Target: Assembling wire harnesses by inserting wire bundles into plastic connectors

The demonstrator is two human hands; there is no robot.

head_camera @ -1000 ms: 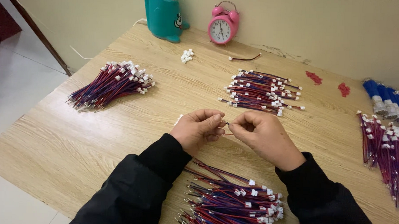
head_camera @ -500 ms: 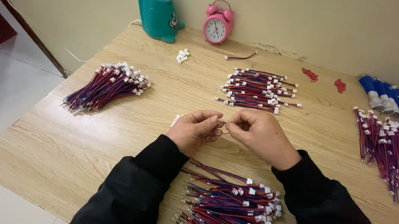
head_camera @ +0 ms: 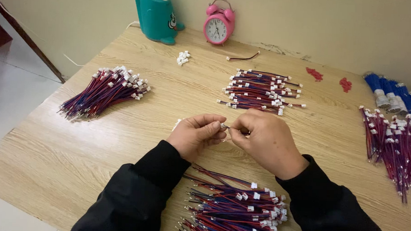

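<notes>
My left hand (head_camera: 196, 135) and my right hand (head_camera: 264, 141) meet fingertip to fingertip over the middle of the wooden table (head_camera: 67, 161). Between the fingertips both pinch one small wire lead with a metal end (head_camera: 225, 126); most of the lead is hidden by my fingers. Just below my wrists lies a pile of red and blue wire leads with white plugs (head_camera: 234, 207). A small white piece (head_camera: 177, 124) peeks out behind my left hand.
A bundle of leads (head_camera: 104, 91) lies at the left, a flat pile (head_camera: 261, 91) beyond my hands, and another bundle (head_camera: 395, 145) at the right edge. Loose white plugs (head_camera: 183, 58), a teal holder (head_camera: 157, 16) and a pink alarm clock (head_camera: 218, 24) stand at the back.
My hands stay together on the lead, with only small finger movements. The view has shifted slightly.
</notes>
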